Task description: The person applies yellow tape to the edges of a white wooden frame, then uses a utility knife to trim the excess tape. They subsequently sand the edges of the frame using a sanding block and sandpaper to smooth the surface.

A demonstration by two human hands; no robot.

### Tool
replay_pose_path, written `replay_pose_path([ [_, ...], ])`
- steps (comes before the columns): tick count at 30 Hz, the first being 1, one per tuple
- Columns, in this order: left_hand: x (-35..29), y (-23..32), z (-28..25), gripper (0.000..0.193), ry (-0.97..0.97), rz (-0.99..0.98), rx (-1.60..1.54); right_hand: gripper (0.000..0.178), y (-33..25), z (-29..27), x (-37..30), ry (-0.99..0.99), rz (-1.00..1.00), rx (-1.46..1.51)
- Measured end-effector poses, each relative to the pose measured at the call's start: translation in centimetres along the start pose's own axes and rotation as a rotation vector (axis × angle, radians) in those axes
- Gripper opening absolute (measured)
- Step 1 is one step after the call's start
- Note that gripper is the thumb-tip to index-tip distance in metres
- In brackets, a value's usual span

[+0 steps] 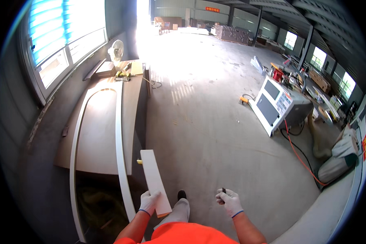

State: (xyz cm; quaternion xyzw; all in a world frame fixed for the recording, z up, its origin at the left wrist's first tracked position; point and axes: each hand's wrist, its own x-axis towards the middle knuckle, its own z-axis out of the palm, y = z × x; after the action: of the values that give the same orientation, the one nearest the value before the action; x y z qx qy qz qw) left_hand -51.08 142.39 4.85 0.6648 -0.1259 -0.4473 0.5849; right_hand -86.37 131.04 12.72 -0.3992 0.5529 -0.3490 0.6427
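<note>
A white board (153, 179), short and narrow with a bare wood-coloured near end, is gripped in my gloved left hand (149, 201). It slants up and away from me, above the floor beside the workbench. A small yellow thing (139, 162) shows at the board's left edge; its kind is unclear. My gloved right hand (229, 201) is closed round a small dark stick-like object (224, 190), whose tip pokes up between the fingers. On my left a long white arched frame (119, 122) lies on the workbench (97, 134), its two legs reaching past the near edge.
A fan (116, 51), a flat box (105, 69) and a yellow-green power tool (123, 75) occupy the bench's far end. To the right stands a white-and-grey machine cabinet (274, 105), with an orange hose (297, 152) running along the floor. Fabric dust bags (335, 164) bulge nearby.
</note>
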Motion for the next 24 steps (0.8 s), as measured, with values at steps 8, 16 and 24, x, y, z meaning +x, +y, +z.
replay_pose_path([
  [8,16.0,8.3,7.6,0.026,0.027,0.022,-0.086,0.021,-4.0,-1.5,22.5,0.038,0.200,-0.143],
  [16,31.2,20.5,15.0,0.025,-0.045,0.042,-0.070,0.045,17.3,-19.6,42.0,-0.471,0.240,-1.853],
  [24,48.5,29.6,15.3,0.026,0.176,0.131,-0.085,0.054,8.6,-15.5,63.2,-0.270,0.890,-1.130],
])
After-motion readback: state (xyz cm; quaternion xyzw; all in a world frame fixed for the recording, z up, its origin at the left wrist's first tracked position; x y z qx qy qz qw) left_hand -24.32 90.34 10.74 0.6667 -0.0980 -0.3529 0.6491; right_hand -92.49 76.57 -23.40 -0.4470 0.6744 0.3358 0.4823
